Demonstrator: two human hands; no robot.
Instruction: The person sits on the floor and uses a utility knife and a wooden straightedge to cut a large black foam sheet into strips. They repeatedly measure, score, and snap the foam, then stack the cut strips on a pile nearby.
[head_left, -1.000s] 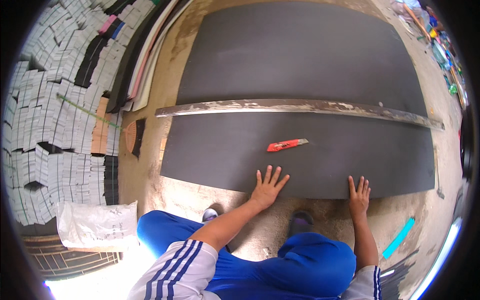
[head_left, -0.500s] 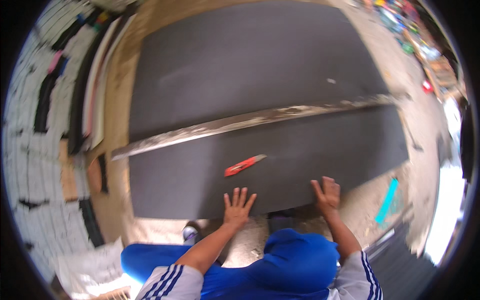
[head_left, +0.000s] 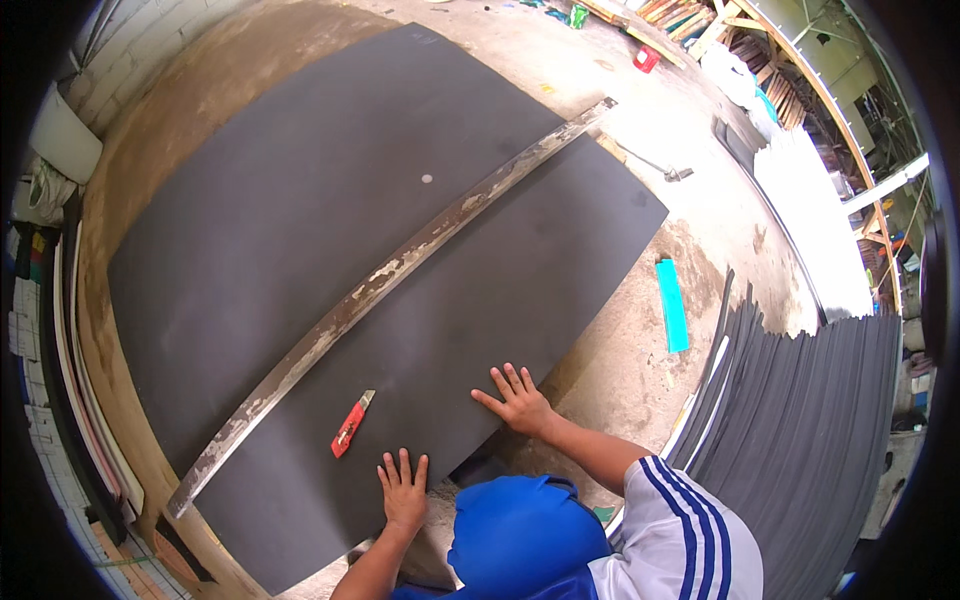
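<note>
A large dark grey sheet (head_left: 300,180) lies flat on the floor in front of me. Across it runs a long, straight metal bar (head_left: 375,290) with worn, flaking paint. My left hand (head_left: 404,497) rests on the sheet's near edge, fingers spread, holding nothing. Just beyond that hand lies a red utility knife (head_left: 352,424) with its blade out. Further right, my right hand (head_left: 518,402) presses flat on the same near edge, fingers apart and empty. The bar touches neither hand.
To the right stands a stack of dark sheets (head_left: 790,420). A turquoise strip (head_left: 673,305) lies on the concrete floor beside the grey sheet. At the left edge, rolled or leaning sheets (head_left: 95,400) line the wall. A red object (head_left: 646,59) sits at the far right.
My view has swung to the right, so the sheet, bar and knife appear turned and further left. Both hands stay flat at the sheet's near edge.
</note>
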